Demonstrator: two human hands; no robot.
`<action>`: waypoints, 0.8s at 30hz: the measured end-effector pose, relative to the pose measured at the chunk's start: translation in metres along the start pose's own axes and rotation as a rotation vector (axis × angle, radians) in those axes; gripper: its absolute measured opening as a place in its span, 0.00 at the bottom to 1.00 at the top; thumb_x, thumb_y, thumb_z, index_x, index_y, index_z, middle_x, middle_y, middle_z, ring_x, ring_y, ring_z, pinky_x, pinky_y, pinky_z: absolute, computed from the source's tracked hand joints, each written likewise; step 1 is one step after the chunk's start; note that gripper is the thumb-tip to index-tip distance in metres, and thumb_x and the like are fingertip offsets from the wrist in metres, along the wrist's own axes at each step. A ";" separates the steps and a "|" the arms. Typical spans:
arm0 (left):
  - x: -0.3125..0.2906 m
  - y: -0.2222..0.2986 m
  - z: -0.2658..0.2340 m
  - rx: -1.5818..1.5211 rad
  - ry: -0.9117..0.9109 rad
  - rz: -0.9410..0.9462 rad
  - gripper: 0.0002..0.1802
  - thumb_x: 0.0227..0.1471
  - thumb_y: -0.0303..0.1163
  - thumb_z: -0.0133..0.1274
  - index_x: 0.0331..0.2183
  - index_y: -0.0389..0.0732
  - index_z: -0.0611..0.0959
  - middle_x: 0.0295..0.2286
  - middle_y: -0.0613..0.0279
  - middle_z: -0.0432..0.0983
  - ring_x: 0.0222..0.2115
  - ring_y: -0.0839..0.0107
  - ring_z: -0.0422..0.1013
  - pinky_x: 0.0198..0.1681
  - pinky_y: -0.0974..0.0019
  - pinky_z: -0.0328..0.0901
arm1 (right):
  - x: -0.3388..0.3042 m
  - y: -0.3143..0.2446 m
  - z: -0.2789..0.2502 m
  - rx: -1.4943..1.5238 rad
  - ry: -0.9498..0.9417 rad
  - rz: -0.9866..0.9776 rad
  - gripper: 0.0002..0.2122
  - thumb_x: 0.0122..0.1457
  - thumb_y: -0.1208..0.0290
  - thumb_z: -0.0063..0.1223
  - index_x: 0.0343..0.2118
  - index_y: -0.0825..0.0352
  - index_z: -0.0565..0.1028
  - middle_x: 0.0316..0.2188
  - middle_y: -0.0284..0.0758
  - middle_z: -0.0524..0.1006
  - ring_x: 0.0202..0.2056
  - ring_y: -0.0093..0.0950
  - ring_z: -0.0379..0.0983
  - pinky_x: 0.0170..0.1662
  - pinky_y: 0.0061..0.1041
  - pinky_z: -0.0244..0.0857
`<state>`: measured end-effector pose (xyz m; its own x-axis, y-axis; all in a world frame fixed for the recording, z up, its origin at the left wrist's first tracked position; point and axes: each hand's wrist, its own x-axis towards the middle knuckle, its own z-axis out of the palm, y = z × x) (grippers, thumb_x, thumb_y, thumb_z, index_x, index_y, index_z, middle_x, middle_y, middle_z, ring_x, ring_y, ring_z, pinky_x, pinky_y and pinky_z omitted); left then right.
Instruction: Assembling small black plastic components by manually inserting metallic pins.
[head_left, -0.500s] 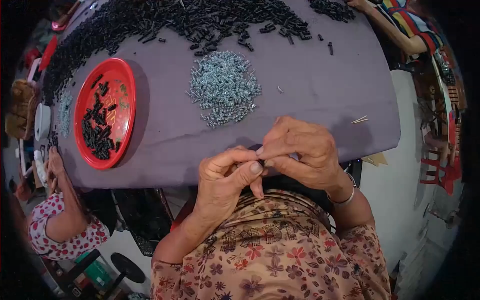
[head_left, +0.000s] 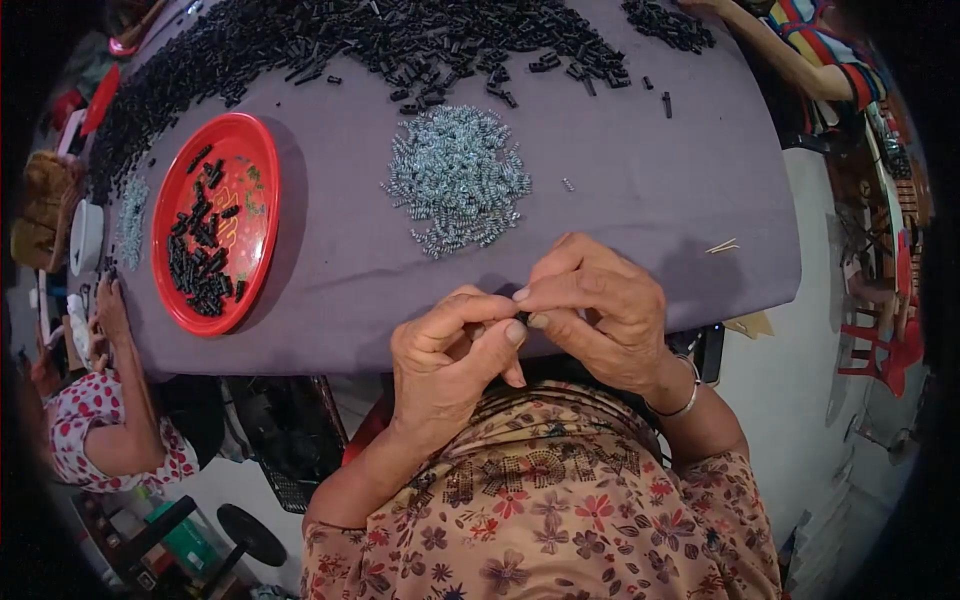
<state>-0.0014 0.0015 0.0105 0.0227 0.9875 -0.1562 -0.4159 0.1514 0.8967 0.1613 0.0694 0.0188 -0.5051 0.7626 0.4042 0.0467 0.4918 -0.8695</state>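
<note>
My left hand (head_left: 450, 360) and my right hand (head_left: 600, 315) meet fingertip to fingertip above the table's near edge. Pinched between them is a small black plastic part (head_left: 523, 317), mostly covered by the fingers. Just beyond my hands lies a heap of small metal coil springs (head_left: 455, 180), with one stray spring (head_left: 568, 185) to its right. A red oval tray (head_left: 270, 230) on the left holds several black cylindrical parts (head_left: 200, 250).
A big pile of black plastic parts (head_left: 400, 45) spreads along the far side of the grey-covered table (head_left: 640, 180). Thin sticks (head_left: 722, 245) lie at right. One person's arm (head_left: 130, 400) rests at the left edge; another's arm (head_left: 790, 65) reaches in at far right.
My hands stay pinched together on the black part with only slight finger movement. The view has shifted a little. The person at left has moved their arm slightly.
</note>
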 end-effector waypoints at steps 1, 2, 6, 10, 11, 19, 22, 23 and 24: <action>-0.001 -0.001 0.000 -0.044 0.005 -0.005 0.06 0.51 0.19 0.53 0.34 0.30 0.79 0.28 0.61 0.71 0.21 0.78 0.71 0.23 0.76 0.68 | 0.000 0.000 0.000 -0.013 0.002 -0.018 0.08 0.47 0.82 0.59 0.32 0.69 0.78 0.26 0.34 0.74 0.27 0.24 0.68 0.27 0.21 0.60; -0.001 -0.001 0.001 -0.087 0.011 -0.011 0.06 0.51 0.19 0.53 0.34 0.30 0.79 0.28 0.61 0.71 0.21 0.78 0.71 0.23 0.76 0.68 | 0.000 0.001 0.000 -0.027 0.005 -0.035 0.08 0.47 0.82 0.59 0.32 0.69 0.78 0.26 0.34 0.74 0.27 0.25 0.67 0.27 0.21 0.60; -0.002 0.002 0.001 -0.084 0.033 -0.052 0.06 0.51 0.20 0.53 0.34 0.30 0.79 0.28 0.61 0.71 0.21 0.78 0.71 0.23 0.76 0.68 | 0.001 -0.006 -0.001 -0.025 0.006 -0.033 0.07 0.47 0.81 0.60 0.31 0.69 0.78 0.26 0.35 0.74 0.26 0.25 0.68 0.28 0.22 0.61; -0.003 0.000 0.000 -0.084 0.032 -0.007 0.06 0.50 0.21 0.54 0.34 0.30 0.79 0.27 0.61 0.72 0.21 0.77 0.71 0.24 0.76 0.68 | -0.002 -0.006 -0.001 -0.034 0.013 0.008 0.07 0.47 0.78 0.61 0.30 0.69 0.78 0.25 0.35 0.74 0.27 0.25 0.67 0.29 0.22 0.61; -0.003 0.000 0.000 -0.072 0.025 0.010 0.06 0.51 0.21 0.54 0.34 0.30 0.79 0.27 0.61 0.72 0.21 0.77 0.71 0.24 0.76 0.68 | -0.003 -0.007 0.000 -0.008 0.039 0.028 0.07 0.47 0.78 0.62 0.30 0.70 0.78 0.25 0.35 0.73 0.27 0.25 0.67 0.29 0.22 0.61; -0.004 0.000 0.002 -0.056 0.007 0.037 0.06 0.51 0.22 0.54 0.34 0.30 0.79 0.26 0.60 0.71 0.21 0.75 0.72 0.24 0.76 0.68 | -0.003 -0.006 0.000 0.056 0.049 0.058 0.06 0.48 0.78 0.61 0.29 0.70 0.78 0.26 0.35 0.74 0.26 0.24 0.67 0.28 0.21 0.60; -0.003 0.001 0.002 -0.070 0.002 0.028 0.06 0.51 0.22 0.54 0.34 0.30 0.79 0.26 0.60 0.71 0.21 0.75 0.72 0.24 0.76 0.68 | -0.002 -0.007 -0.002 0.068 0.029 0.074 0.05 0.48 0.78 0.61 0.29 0.70 0.78 0.26 0.36 0.74 0.26 0.23 0.67 0.28 0.20 0.60; -0.002 0.001 0.002 -0.076 -0.003 0.025 0.06 0.51 0.22 0.53 0.34 0.30 0.79 0.26 0.60 0.71 0.21 0.75 0.72 0.24 0.76 0.68 | -0.001 -0.006 -0.003 0.067 0.021 0.083 0.05 0.48 0.78 0.61 0.29 0.70 0.78 0.26 0.36 0.74 0.26 0.23 0.67 0.28 0.20 0.60; -0.002 0.000 0.002 -0.075 -0.004 0.023 0.06 0.51 0.22 0.53 0.34 0.30 0.79 0.26 0.60 0.71 0.21 0.75 0.72 0.24 0.76 0.68 | -0.002 -0.005 -0.003 0.068 0.023 0.084 0.05 0.48 0.78 0.61 0.29 0.70 0.78 0.26 0.36 0.74 0.26 0.23 0.67 0.28 0.20 0.60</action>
<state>0.0005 -0.0006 0.0118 0.0153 0.9909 -0.1340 -0.4836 0.1246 0.8664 0.1645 0.0670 0.0233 -0.4822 0.8097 0.3346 0.0296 0.3968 -0.9174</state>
